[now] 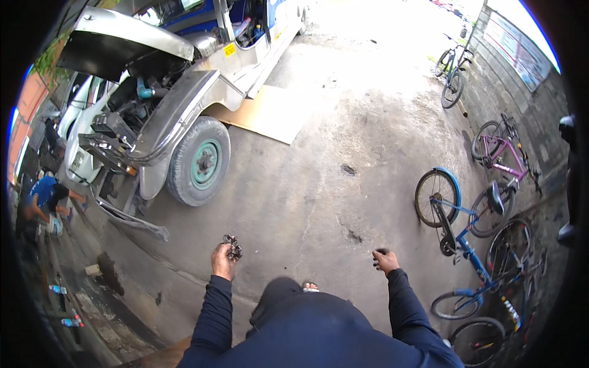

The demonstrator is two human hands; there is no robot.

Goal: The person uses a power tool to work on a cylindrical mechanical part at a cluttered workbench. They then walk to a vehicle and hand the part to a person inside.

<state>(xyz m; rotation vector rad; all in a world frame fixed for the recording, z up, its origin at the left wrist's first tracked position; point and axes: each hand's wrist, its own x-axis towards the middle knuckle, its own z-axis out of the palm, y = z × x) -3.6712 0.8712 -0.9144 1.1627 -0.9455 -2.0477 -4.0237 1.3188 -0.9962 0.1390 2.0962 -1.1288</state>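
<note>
My left hand (pixel 224 262) is raised in front of me and closed around a small, dark, greasy metal part (pixel 232 246) with shiny spots and a lumpy outline. Its exact kind is too small to make out. My right hand (pixel 386 261) is held out to the right over the concrete, away from any object. Its fingers are bent and apart, with blackened tips, and nothing shows between them. Both arms are in dark blue sleeves.
A metal-bodied vehicle (pixel 184 116) with its hood raised stands ahead left, its front wheel (pixel 201 161) turned outward. Cardboard (pixel 264 116) lies beside it. Several bicycles, including a blue one (pixel 469 251), line the right wall. Far left, a person in blue (pixel 43 191) bends over a bucket (pixel 55 226).
</note>
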